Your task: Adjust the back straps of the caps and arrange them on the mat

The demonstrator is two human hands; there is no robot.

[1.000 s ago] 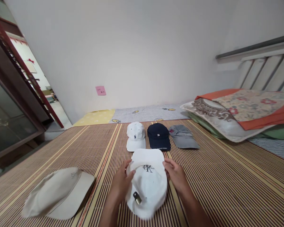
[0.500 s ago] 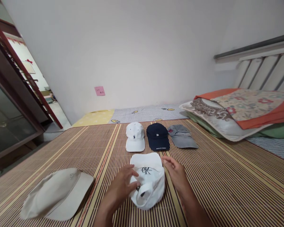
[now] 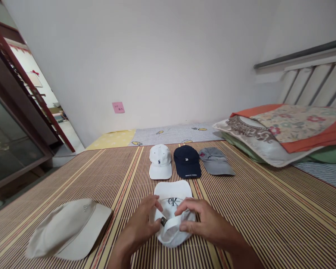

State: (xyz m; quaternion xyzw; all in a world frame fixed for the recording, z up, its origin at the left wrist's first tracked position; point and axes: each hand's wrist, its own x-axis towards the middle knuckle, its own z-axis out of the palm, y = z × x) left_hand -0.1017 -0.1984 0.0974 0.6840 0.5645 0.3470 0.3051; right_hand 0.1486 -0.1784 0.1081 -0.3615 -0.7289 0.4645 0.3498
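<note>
Cap in beige (image 3: 65, 226) lies apart, left hand (image 3: 141, 215) has open fingers, thumb at buckle (image 3: 164, 221), CK cap (image 3: 173, 189) sits upturned on mat (image 3: 106, 179), presumably to expose its strap (image 3: 172, 225), right hand (image 3: 208, 224) straddles that strap, grip unclear, and grey cap (image 3: 216, 160) rests farther back, brim forward.

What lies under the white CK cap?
The striped mat shows around the white CK cap; the spot directly beneath is covered, so I can't tell what's there.

We note a home bedroom. Evidence: striped mat (image 3: 257, 209) over patterned bedding (image 3: 173, 133); pillow (image 3: 252, 140) beside a radiator (image 3: 310, 85).
</note>
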